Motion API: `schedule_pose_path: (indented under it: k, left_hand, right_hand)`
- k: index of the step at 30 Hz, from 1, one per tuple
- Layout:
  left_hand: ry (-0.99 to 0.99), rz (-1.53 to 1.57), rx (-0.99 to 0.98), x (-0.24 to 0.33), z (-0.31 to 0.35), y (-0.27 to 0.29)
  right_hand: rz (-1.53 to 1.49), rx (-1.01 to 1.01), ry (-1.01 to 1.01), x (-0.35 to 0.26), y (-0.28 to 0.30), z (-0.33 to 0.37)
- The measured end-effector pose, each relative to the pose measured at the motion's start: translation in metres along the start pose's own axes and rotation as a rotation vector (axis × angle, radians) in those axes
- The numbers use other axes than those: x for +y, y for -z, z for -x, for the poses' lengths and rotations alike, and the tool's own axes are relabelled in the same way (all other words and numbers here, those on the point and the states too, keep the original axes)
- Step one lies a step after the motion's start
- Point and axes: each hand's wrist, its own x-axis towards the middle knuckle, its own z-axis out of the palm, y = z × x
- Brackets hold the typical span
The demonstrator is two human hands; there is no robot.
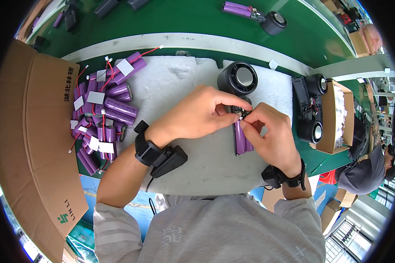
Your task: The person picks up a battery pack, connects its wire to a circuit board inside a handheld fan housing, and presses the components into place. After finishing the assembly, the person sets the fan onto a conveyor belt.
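Note:
In front of me a fan unit lies on the white foam mat [171, 162]: a round black fan head [238, 79], a small dark circuit board [241, 109] below it, and a purple battery pack [240, 139] nearest me. My left hand [202, 111] comes in from the left, its thumb and forefinger closed round the circuit board. On the board's right side my right hand [272, 131] is closed in a pinch, where the battery pack meets the board. Whatever small part sits between its fingertips is hidden. Each wrist wears a black strapped device.
Purple battery packs [120, 109] with red wires and white pads are heaped at the left, beside a tall cardboard box [35, 131]. Black fan housings [309, 109] and an open carton [338, 116] stand at the right. Another fan unit [274, 23] lies beyond the pale rail [184, 40]. A person [364, 171] sits far right.

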Motion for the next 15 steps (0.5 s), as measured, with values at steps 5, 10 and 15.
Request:
schedule_pose_path:
  k: [5, 10, 15]
  left_hand:
    - [-0.006, -0.006, -0.028, -0.002, 0.001, -0.001]
    - [-0.013, 0.016, -0.003, -0.005, 0.000, -0.001]
    - [0.078, -0.079, -0.110, 0.004, -0.003, 0.005]
  right_hand:
    - [-0.001, -0.002, 0.020, 0.001, 0.000, 0.000]
    - [-0.057, 0.041, -0.027, -0.001, -0.002, -0.002]
    - [-0.038, 0.043, -0.046, 0.000, -0.001, -0.002]
